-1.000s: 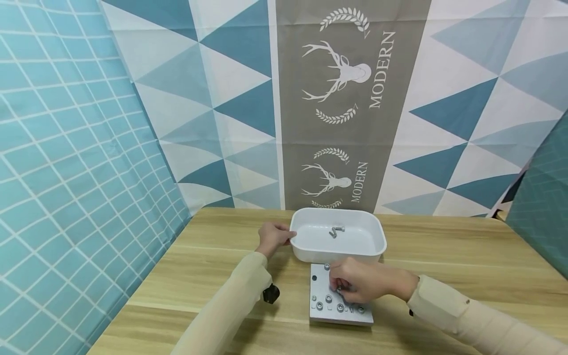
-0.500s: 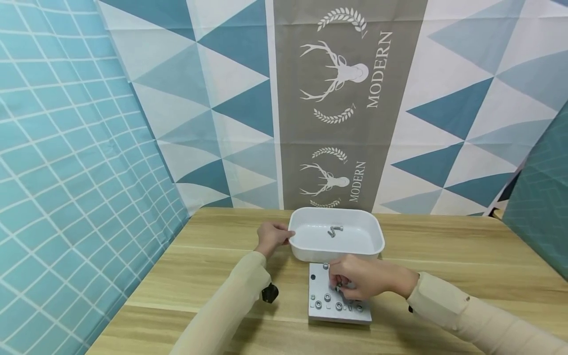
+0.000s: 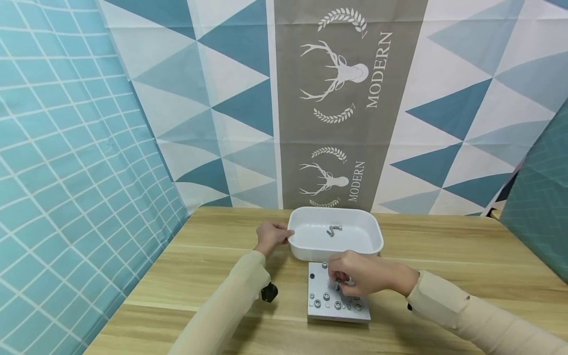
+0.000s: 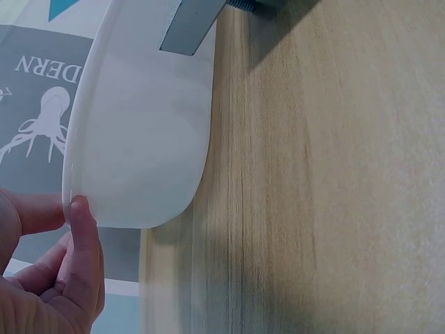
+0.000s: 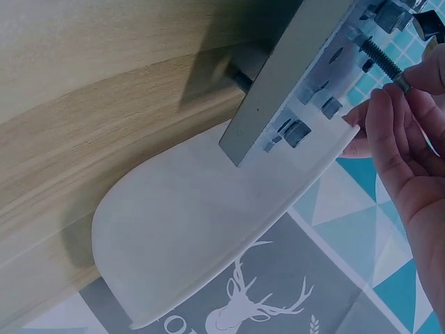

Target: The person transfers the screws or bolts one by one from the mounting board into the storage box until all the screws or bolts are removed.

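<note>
Between the thumb and fingers of my right hand (image 3: pixel 361 273) is a bolt (image 5: pixel 382 61), pinched by its head end. Its threaded shank points at the face of a thick metal plate (image 3: pixel 317 286); whether the tip sits in a hole I cannot tell. Several socket-head bolts (image 5: pixel 297 133) stand in the plate, and one threaded end (image 5: pixel 243 80) sticks out underneath. My left hand (image 3: pixel 271 236) pinches the left rim of a white plastic tray (image 3: pixel 306 254) behind the plate. Loose bolts (image 3: pixel 334 230) lie inside the tray.
Everything stands on a wooden table (image 3: pixel 213 291). A patterned cloth (image 3: pixel 328 98) hangs behind its back edge, and a blue checked cloth (image 3: pixel 80 172) runs along the left side. Green cloth (image 3: pixel 539 212) hangs at the right.
My right hand has lifted slightly, and more of the pinched bolt shows below its fingers. The left hand keeps its hold on the tray rim. The head view has shifted a little.
</note>
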The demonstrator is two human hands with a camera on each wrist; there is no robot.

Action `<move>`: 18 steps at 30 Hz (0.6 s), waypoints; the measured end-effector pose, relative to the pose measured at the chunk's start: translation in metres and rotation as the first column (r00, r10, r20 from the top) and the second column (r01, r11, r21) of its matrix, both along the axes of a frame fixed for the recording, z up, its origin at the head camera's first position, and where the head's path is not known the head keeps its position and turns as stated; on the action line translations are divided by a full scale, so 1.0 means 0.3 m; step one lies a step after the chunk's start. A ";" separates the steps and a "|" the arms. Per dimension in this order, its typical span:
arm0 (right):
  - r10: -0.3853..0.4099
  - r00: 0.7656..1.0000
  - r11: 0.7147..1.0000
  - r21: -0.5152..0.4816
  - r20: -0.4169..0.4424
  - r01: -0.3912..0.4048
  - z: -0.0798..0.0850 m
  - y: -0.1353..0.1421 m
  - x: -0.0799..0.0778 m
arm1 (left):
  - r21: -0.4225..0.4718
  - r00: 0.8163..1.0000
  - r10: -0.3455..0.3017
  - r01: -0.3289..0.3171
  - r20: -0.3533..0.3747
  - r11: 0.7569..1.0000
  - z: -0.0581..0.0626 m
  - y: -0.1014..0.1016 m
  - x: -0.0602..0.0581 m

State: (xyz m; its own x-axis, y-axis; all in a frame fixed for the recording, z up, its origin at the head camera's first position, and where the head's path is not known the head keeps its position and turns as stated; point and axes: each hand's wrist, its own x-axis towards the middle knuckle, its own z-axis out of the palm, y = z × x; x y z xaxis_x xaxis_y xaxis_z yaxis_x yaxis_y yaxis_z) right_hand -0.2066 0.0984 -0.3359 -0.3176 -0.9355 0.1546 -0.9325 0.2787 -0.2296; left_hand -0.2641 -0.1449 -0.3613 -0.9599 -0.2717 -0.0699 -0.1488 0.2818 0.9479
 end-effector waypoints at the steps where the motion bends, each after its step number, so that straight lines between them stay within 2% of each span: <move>1: -0.001 1.000 1.000 0.002 -0.001 0.001 0.000 0.000 0.000 | -0.006 1.000 0.002 -0.002 0.001 1.000 -0.001 0.000 -0.001; 7: -0.005 1.000 1.000 0.001 -0.001 0.005 0.001 -0.001 -0.001 | 0.006 1.000 -0.002 0.002 -0.002 1.000 -0.001 -0.003 0.000; 18: -0.003 0.998 1.000 -0.018 0.056 0.004 0.022 0.001 -0.009 | 0.012 1.000 -0.016 0.016 -0.006 1.000 -0.001 -0.005 0.003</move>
